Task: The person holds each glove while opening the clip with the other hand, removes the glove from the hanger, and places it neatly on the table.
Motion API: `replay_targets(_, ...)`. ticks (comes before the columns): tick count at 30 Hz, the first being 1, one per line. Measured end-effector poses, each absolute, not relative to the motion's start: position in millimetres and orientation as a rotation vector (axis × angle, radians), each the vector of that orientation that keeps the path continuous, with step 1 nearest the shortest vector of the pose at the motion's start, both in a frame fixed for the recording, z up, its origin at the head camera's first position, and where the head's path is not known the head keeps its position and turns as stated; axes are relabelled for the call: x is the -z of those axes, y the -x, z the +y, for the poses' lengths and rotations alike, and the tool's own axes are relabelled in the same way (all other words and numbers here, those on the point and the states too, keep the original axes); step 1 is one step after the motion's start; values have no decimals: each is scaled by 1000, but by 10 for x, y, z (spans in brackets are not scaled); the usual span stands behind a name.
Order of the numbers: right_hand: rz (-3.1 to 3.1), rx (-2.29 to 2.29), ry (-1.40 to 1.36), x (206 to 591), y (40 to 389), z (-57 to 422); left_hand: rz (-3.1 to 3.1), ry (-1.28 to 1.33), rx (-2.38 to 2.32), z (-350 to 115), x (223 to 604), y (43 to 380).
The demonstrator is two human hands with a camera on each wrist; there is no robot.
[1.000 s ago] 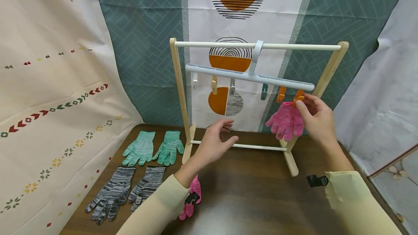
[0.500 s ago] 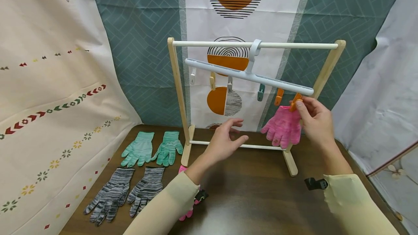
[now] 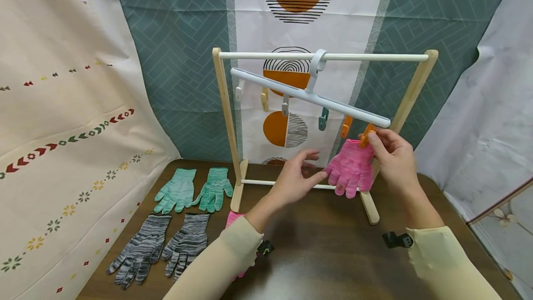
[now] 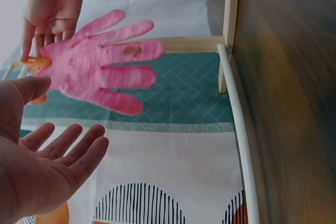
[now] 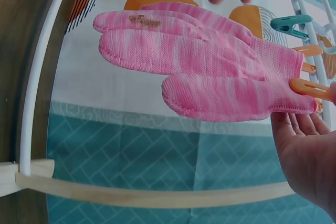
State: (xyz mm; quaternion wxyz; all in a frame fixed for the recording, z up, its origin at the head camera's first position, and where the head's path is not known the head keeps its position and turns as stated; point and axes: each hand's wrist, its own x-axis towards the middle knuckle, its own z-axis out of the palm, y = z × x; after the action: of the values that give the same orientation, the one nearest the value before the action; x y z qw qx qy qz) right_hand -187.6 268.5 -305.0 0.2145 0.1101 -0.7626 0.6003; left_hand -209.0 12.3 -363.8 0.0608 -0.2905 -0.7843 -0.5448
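Observation:
A pink knit glove hangs fingers down from the rightmost orange clothespin, which bites its cuff. My right hand pinches that clothespin between thumb and fingers. The pale blue hanger slopes down toward this side. Left of the glove, my left hand holds nothing, its fingers loosely bent and its thumb overlapping the glove's edge in the head view. From the left wrist, the hand appears apart from the glove's fingers. A brown stain marks one glove finger in the right wrist view.
The hanger hooks on the top bar of a wooden rack. Further clothespins, including a teal one, dangle along it. Green gloves and grey striped gloves lie on the table's left. Another pink glove is partly hidden under my left arm.
My right hand has drawn the clothespin and glove down and left, tilting the hanger further. My left hand has moved right, toward the hanging glove.

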Motion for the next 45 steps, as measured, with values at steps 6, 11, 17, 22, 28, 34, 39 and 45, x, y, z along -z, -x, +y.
replay_targets(6, -2119, -1700, -336, 3041, 1822, 2579, -2334, 909, 1705, 225, 3601, 2099)
replay_targets(11, -2125, -1694, -352, 3030, 1784, 2508, -2332, 926, 1704, 303, 3547, 2114)
replay_targets(17, -2136, -1691, -354, 3027, 1757, 2449, -2327, 926, 1645, 384, 3473, 2149)
replay_targets(22, -2150, -1675, -346, 3037, 1750, 2422, -2305, 929, 1625, 434, 3436, 2178)
replay_targets(28, -2174, -1636, -324, 3043, 1739, 2417, -2270, 943, 1633, 453, 3413, 2172)
replay_targets(34, -2182, -1616, -303, 3049, 1728, 2405, -2269, 941, 1628, 458, 3401, 2148)
replay_targets(39, -2179, -1596, -296, 3053, 1727, 2396, -2268, 943, 1646, 455, 3411, 2149)
replay_targets(45, -2191, -1553, -271, 3068, 1734, 2405, -2284, 947, 1648, 442, 3410, 2146)
